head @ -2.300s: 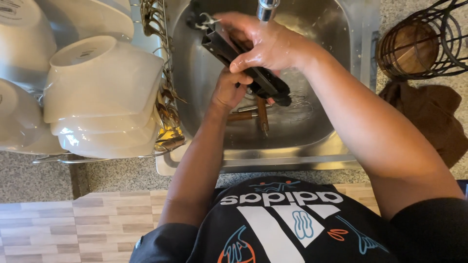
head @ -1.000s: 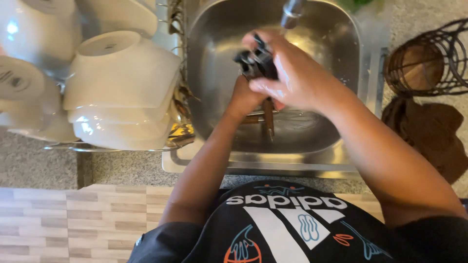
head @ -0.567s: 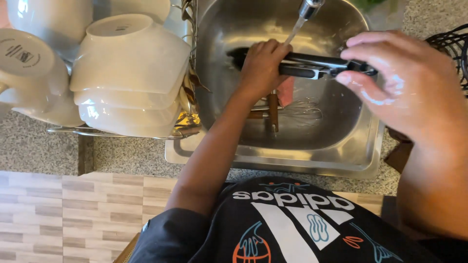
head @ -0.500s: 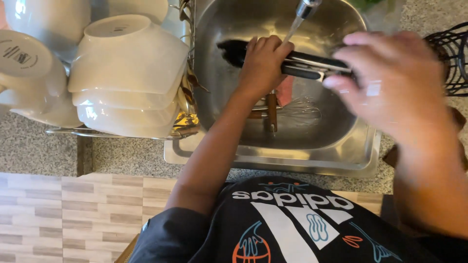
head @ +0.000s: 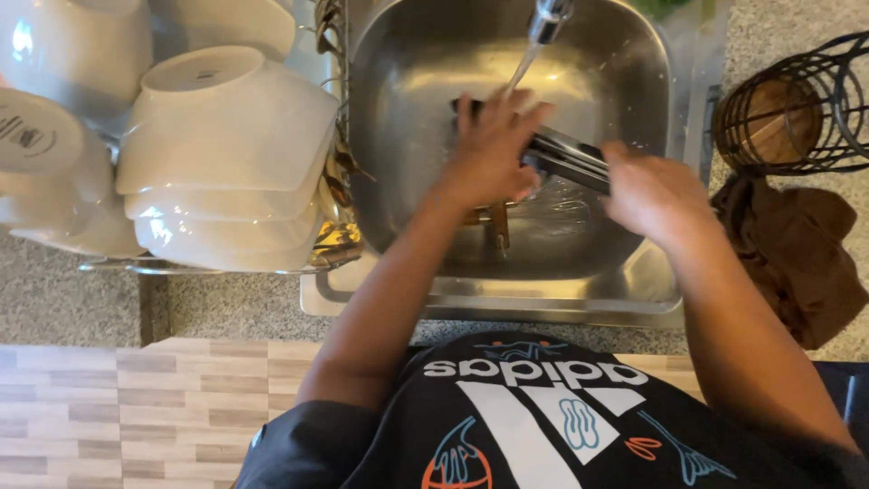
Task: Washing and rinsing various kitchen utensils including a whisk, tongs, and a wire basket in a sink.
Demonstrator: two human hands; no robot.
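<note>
Here, two hands hold a pair of dark kitchen tongs (head: 566,156) under running water in a steel sink (head: 398,136).

Left to right: white bowls (head: 226,154) sit stacked upside down in a wire drying rack (head: 330,195) just beside the sink. The left hand (head: 489,149) lies over the far end of the tongs with its fingers spread and pressed down on them, right where the stream from the faucet (head: 548,18) lands. The tongs stretch across the middle of the basin, above a wooden-handled utensil (head: 498,226) lying at the bottom. The right hand (head: 656,195) is wrapped around their near end, fingers curled tight. Farther right stand a black wire basket (head: 797,109) and a crumpled brown cloth (head: 797,254) on the speckled counter (head: 226,303).
</note>
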